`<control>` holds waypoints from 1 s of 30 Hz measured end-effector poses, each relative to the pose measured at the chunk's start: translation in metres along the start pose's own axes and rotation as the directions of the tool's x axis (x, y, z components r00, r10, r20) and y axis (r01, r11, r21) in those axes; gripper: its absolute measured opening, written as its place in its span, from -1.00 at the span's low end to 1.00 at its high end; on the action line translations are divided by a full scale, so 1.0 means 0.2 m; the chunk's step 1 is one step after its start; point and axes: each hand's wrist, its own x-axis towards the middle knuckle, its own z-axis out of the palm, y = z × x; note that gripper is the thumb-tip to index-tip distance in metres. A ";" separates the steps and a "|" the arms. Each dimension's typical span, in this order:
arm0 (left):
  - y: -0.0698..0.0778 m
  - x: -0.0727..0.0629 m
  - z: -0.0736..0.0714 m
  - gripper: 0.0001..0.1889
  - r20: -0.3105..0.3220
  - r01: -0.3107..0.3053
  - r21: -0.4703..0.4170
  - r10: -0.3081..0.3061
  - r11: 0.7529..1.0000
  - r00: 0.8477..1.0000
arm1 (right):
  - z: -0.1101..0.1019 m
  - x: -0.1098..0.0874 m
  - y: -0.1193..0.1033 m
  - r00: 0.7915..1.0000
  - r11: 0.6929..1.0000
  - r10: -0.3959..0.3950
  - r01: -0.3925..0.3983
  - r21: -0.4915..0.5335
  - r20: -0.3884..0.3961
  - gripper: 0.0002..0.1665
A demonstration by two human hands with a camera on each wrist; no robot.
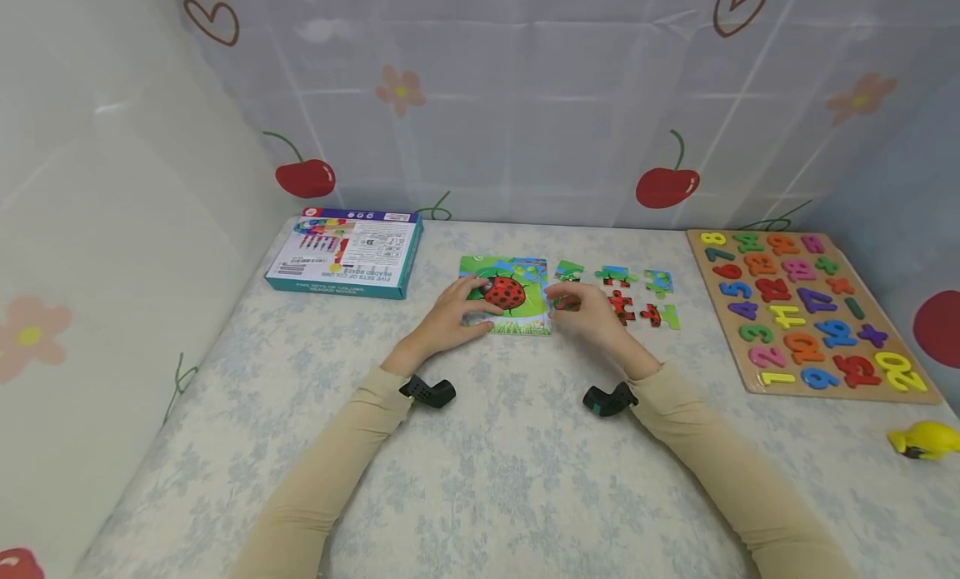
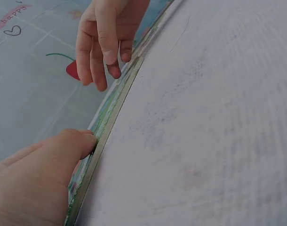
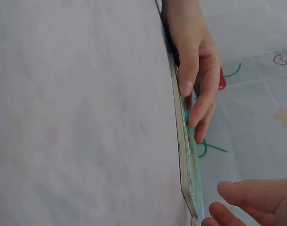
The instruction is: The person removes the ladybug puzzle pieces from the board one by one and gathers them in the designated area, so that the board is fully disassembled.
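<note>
A square ladybug puzzle board (image 1: 534,306), bright green with a red, black-spotted ladybug (image 1: 507,292), lies flat on the table. My left hand (image 1: 447,316) rests on its left side, thumb at the near edge and fingers over the picture. In the left wrist view that thumb (image 2: 82,141) touches the board's rim. My right hand (image 1: 592,312) hovers by the board's right edge with fingers loosely bent; nothing shows between them. Loose jigsaw pieces lie beyond and beside it: green-and-blue ones (image 1: 617,275) and red ones (image 1: 652,315). One piece is partly hidden under the right hand.
A blue-edged cardboard box (image 1: 345,254) lies at the back left. At the right is a wooden number board (image 1: 813,312) with coloured digits, and a yellow toy (image 1: 926,440) sits nearer the right edge. A printed curtain (image 1: 510,104) hangs behind the table.
</note>
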 end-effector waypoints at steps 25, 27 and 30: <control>-0.01 0.01 0.00 -0.73 0.012 -0.009 0.012 0.009 1.000 1.000 | 0.12 -0.01 0.00 0.986 0.985 -0.163 0.162 -0.058 -0.012 -0.50; -0.01 0.01 0.00 -0.73 0.011 -0.012 0.011 0.011 1.000 1.000 | 0.13 0.00 0.00 0.984 0.984 -0.174 0.172 -0.050 -0.033 -0.51; -0.01 0.01 0.00 -0.73 0.008 -0.017 0.010 0.017 1.000 1.000 | 0.14 0.00 0.01 0.985 0.987 -0.164 0.163 -0.019 -0.063 -0.55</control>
